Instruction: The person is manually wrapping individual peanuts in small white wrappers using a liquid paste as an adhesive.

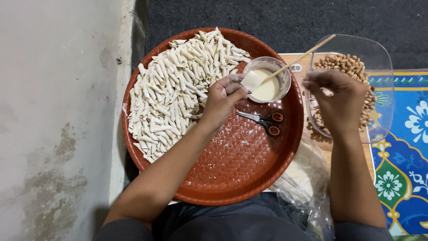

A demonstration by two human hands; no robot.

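My left hand hovers over a round brown woven tray and pinches a small pale piece of dough wrapper at the rim of a little clear bowl of whitish paste. A thin wooden stick rests in that bowl. My right hand is curled over a clear container of peanuts, fingers closed as if pinching some; what it holds is hidden. Many small rolled white dough pieces are piled on the tray's left half.
Small scissors with brown handles lie on the tray by the bowl. A clear plastic bag sits near my right forearm. A stained wall runs along the left. A blue patterned mat lies at right.
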